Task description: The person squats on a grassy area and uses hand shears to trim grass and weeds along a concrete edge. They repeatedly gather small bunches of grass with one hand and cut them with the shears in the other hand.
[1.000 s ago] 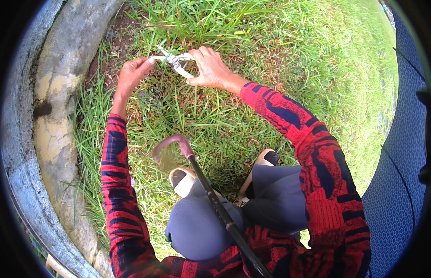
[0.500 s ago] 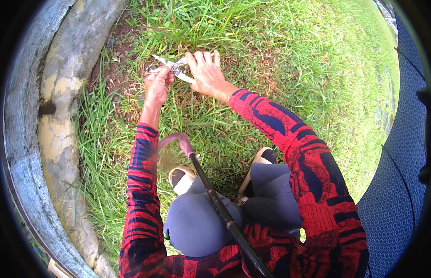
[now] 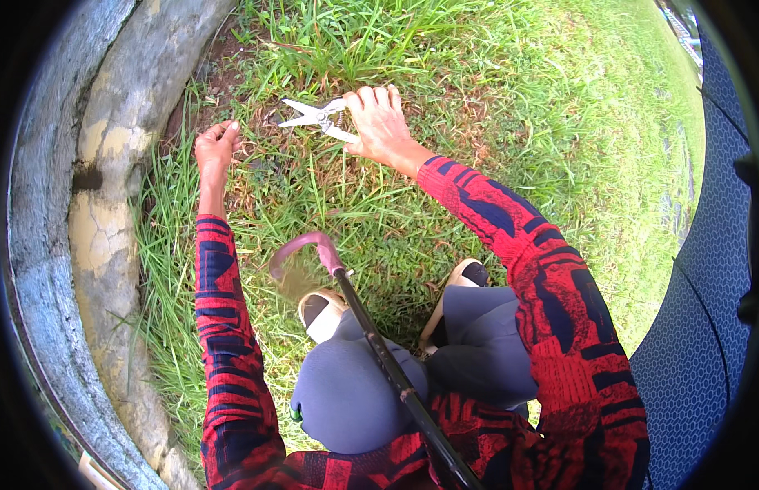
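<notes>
My right hand (image 3: pixel 381 122) grips a pair of metal pruning shears (image 3: pixel 316 117) by the handles. Their two pale blades are spread apart and point left, just above the short grass; a coil spring shows between the handles. To the left of the blades, apart from them, is my left hand (image 3: pixel 216 149), with its fingers curled and the thumb pressed to the forefinger. Whatever those fingers may hold is too small to make out. A taller clump of green grass (image 3: pixel 359 49) grows just beyond the shears.
A weathered concrete kerb (image 3: pixel 110 220) curves along the left. Between my arms slants a dark pole (image 3: pixel 379 347) with a pink hooked handle (image 3: pixel 326 249). Dark blue patterned umbrella cloth (image 3: pixel 690 327) fills the right edge. My shoes (image 3: pixel 322 317) stand on the grass below.
My left hand has let go of the shears' blade end and moved left. The blades have spread wider, and my right hand has shifted slightly right with the shears.
</notes>
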The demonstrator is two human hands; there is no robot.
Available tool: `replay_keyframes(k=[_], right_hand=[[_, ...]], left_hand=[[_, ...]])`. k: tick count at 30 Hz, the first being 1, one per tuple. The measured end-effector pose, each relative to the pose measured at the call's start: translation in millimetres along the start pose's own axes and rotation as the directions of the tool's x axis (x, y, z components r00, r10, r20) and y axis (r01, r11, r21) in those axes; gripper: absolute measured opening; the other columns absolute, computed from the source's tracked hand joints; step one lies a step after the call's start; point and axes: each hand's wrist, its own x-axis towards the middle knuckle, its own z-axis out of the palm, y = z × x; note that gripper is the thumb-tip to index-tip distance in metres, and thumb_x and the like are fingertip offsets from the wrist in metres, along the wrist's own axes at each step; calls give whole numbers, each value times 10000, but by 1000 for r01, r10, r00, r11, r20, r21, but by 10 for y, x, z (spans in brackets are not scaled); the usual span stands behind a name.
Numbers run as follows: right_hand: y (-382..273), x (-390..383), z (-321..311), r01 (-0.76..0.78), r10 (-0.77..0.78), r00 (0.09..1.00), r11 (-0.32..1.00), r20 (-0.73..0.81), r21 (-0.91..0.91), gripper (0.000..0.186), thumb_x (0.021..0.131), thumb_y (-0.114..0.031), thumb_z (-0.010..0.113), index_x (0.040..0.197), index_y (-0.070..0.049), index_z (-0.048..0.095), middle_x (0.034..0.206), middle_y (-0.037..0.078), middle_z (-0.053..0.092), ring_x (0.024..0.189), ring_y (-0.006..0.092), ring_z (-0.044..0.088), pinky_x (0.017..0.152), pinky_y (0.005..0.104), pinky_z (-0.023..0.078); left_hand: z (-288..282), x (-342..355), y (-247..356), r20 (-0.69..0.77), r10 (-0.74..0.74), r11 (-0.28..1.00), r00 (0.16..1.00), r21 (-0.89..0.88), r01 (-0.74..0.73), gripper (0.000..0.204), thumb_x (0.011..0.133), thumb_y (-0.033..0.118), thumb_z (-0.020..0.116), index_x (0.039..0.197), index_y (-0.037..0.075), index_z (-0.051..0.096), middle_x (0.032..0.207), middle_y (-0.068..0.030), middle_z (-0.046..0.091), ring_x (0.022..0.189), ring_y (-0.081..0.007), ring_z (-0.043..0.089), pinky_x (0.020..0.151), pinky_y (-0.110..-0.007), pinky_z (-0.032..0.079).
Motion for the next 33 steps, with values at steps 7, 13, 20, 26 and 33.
replay_keyframes(k=[7,13,20,26,33], right_hand=[[-142,43,87,-26,26,1000,1000,-11,13,814,531,-395,860,1165,-76,462,1066,110,463,1069,301,445,977,548,296],[-258,112,97,-49,49,998,999,-29,-7,791,531,-412,856,1145,-86,479,1050,93,463,1041,280,448,925,535,312],[-312,125,145,40,-45,998,993,-47,-108,791,529,-399,844,1161,-88,483,1051,90,471,1032,276,454,912,538,326],[-291,96,202,-11,16,999,996,49,-92,765,530,-414,844,1123,-68,505,1059,98,484,1042,286,456,909,540,329],[-273,151,324,-183,186,969,983,164,-33,762,538,-490,825,1089,-41,549,1090,114,519,1048,292,465,883,528,332]], left_hand=[[236,-482,49,340,221,875,914,346,-340,254,827,40,615,1058,101,702,819,-75,697,749,-164,642,727,-308,505],[664,-728,107,434,96,991,896,-122,-48,287,889,242,667,1075,24,669,767,23,619,629,-56,517,595,-213,438],[1067,-793,49,117,17,955,993,-296,18,325,801,338,762,739,54,616,633,53,517,545,-29,371,479,-222,291],[951,-729,-37,330,-68,971,942,-197,139,330,907,345,624,783,40,644,623,33,526,518,-48,443,458,-215,357],[211,-359,-170,96,78,980,992,173,-94,196,861,162,659,1009,41,699,781,-31,681,662,-95,608,589,-240,499]])
